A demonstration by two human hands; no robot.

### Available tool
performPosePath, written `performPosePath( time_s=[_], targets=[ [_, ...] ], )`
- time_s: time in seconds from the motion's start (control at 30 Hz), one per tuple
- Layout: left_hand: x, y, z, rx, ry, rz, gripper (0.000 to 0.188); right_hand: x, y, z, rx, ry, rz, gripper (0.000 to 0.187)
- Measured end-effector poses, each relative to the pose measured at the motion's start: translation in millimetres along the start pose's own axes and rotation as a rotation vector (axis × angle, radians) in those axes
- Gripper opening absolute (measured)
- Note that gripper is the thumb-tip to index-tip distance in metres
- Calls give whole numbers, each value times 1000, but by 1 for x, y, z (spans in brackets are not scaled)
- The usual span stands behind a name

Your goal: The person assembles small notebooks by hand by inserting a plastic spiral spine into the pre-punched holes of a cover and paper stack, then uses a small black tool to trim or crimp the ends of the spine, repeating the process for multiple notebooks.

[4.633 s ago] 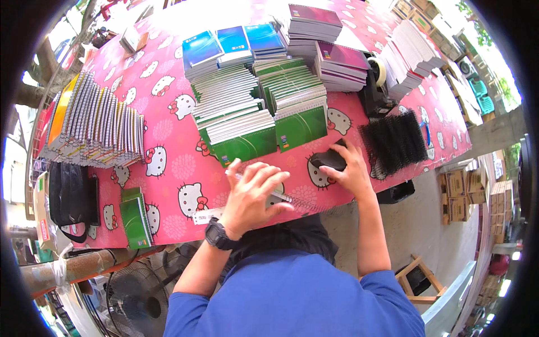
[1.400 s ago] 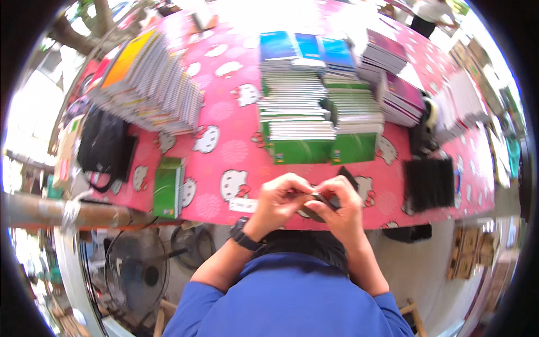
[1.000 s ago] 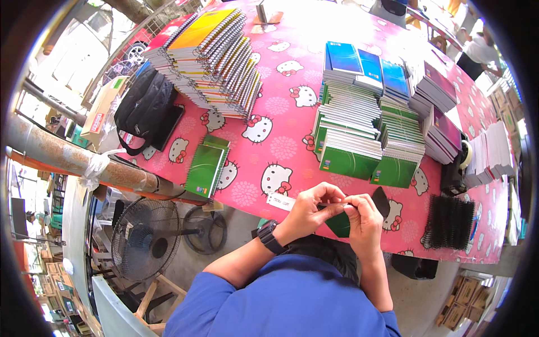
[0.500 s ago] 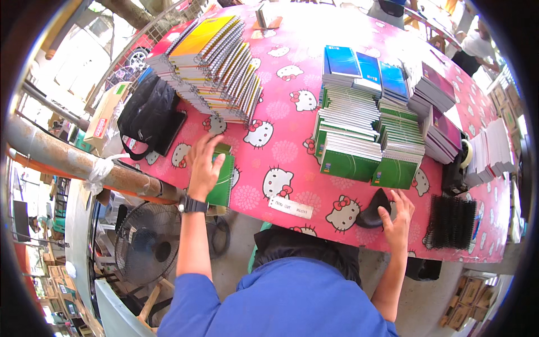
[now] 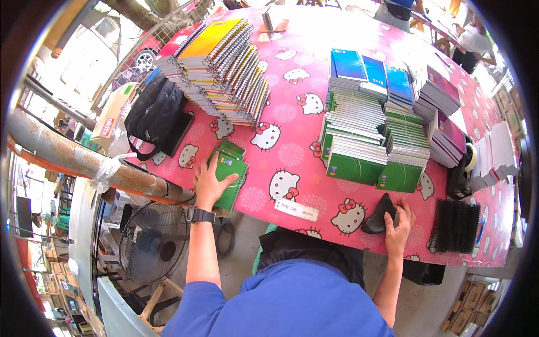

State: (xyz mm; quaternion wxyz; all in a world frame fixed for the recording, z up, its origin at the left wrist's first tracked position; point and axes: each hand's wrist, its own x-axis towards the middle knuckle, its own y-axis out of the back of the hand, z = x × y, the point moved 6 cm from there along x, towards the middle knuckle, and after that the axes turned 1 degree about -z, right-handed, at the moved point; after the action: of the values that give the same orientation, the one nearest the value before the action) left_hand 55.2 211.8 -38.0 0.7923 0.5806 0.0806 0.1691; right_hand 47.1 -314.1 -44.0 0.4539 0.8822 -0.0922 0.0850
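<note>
My left hand [image 5: 210, 185] is closed on the left side of a green spiral notebook [image 5: 234, 174]. Its thumb lies across the cover, and the fingers go along the edge, partly hidden. A second green notebook [image 5: 231, 149] shows just beyond it. At the table's front right, my right hand [image 5: 400, 227] rests with fingers apart. Its thumb reaches to a black, smooth, curved object [image 5: 379, 214], whose kind I cannot make out; the thumb seems to touch it.
Spiral notebooks with yellow and red covers [image 5: 224, 73] rise in a tall stack at far left, beside a black bag [image 5: 154, 112]. Rows of green notebooks [image 5: 356, 165], blue ones [image 5: 349, 66] and purple ones [image 5: 443, 90] stand right of centre. Black binding coils [image 5: 456, 226] lie at right.
My left hand has drawn in from spread fingers to a hold on the green notebook, whose cover shows more now. My right hand has come slightly nearer the black object. The view shifted a little.
</note>
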Motion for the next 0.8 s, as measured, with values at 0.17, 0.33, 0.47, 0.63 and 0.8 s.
performPosePath(
  time_s=[0.17, 0.33, 0.47, 0.63, 0.8],
  targets=[
    [28, 15, -24, -150, 16, -23, 85, 0, 1, 0, -13, -7, 26, 34],
    [54, 19, -23, -424, -76, -19, 67, -1, 0, 3, 31, -17, 62, 33],
    [73, 3, -45, -610, -149, -29, 56, 0, 0, -3, 19, -2, 60, 33],
    [67, -7, -36, -764, -95, -185, 50, -2, 2, -1, 45, -13, 80, 34],
    [38, -2, -22, -70, -76, 164, 41, -2, 2, -1, 34, -9, 93, 34]
  ],
)
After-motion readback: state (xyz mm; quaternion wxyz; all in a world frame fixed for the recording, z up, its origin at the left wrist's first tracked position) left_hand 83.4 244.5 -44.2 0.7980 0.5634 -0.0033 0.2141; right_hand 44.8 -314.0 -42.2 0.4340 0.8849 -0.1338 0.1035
